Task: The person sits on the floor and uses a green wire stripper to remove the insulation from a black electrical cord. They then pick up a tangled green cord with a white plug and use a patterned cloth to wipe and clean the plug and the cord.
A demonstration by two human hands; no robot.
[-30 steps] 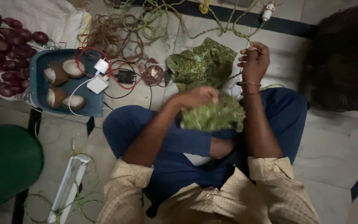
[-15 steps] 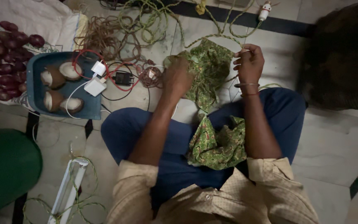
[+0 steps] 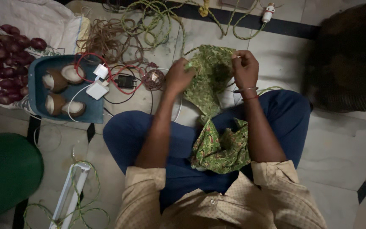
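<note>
1. The left hand [image 3: 178, 76] is closed, pinching the upper left edge of a green patterned cloth [image 3: 210, 85].
2. The right hand [image 3: 244, 68] is closed too, gripping the cloth's upper right edge; a bangle [image 3: 245, 89] sits at that wrist.
3. The cloth hangs between both hands, its lower part bunched on the person's lap over blue trousers [image 3: 293, 114].
4. Left of the hands, a blue tray [image 3: 37, 91] on the floor holds coconut halves [image 3: 60, 76] and white chargers [image 3: 98, 89].
</note>
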